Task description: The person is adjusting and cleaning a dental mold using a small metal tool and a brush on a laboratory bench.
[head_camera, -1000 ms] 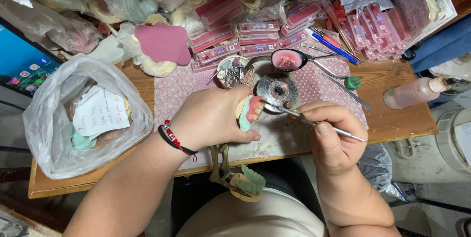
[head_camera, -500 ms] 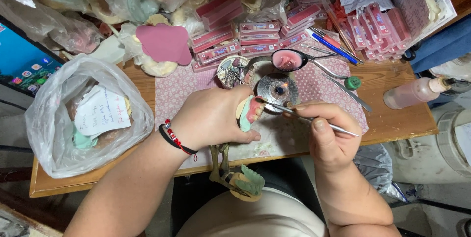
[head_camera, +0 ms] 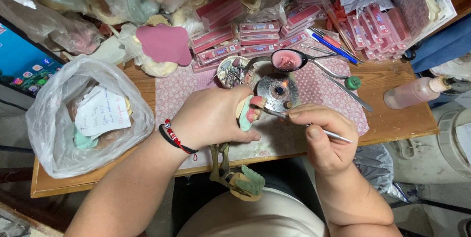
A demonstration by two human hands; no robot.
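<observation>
The wooden tabletop (head_camera: 402, 124) fills the middle of the frame and carries much clutter. At the left lies a clear plastic bag (head_camera: 54, 119) with a paper note and some greenish pieces inside. Along the top stand rows of small pink flat boxes (head_camera: 255, 36), and at the right edge lies a plastic squeeze bottle (head_camera: 417, 92) with pinkish liquid. A patterned cloth (head_camera: 324, 90) covers the centre, and on it sits a small round metal burner (head_camera: 278, 91) with a little flame, with a spoon holding pink wax (head_camera: 288, 60) just above it.

The left hand (head_camera: 216, 117), in the middle of the frame, has its grip closed around a dental model with pink wax (head_camera: 249, 112), held just beside the burner and above the cloth. The right hand (head_camera: 324, 136) has its grip closed on a thin metal wax instrument (head_camera: 314, 126), held like a pen, and the tip touches the pink part of the model.

I judge that the step in hand is shaping or smoothing the wax on the model with the warmed tip. The next move seems to call for small, steady strokes, and the tip probably needs the flame again when the wax stops to flow.

Most of the model is hidden by the left fingers, so its form and teeth are hard to make out. The exact contact point is very small. At the bottom centre a metal articulator with a green cast (head_camera: 243, 183) is partly hidden by the tabletop edge. The screen (head_camera: 19, 60) at the left is cut off.
</observation>
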